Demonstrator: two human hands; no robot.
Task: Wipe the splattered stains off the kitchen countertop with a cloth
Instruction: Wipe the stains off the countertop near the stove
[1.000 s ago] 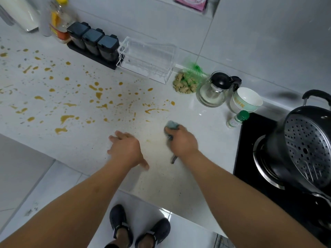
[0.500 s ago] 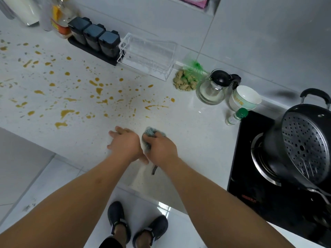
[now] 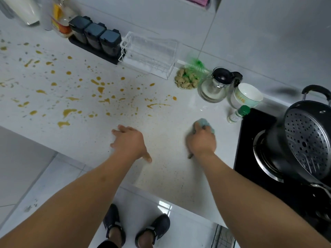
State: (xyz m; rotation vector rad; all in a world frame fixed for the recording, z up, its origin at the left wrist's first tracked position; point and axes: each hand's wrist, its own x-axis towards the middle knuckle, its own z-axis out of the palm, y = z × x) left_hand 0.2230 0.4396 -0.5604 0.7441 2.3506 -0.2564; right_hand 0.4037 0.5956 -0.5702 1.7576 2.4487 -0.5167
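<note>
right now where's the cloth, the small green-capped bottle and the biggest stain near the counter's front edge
cloth (image 3: 206,123): head view, blue-green edge showing past the fingers.
green-capped bottle (image 3: 236,116): head view, middle of its body.
biggest stain (image 3: 69,111): head view, centre of the amber blotch.

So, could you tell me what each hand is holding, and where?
The right hand grips the cloth bunched under its fingers; the left hand holds nothing.

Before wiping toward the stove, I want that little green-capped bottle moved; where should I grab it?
Pinch the green-capped bottle round its clear body just under the cap, coming from the front-left. It leans slightly, the bowl sits close behind it and the stove edge is to its right.
</note>
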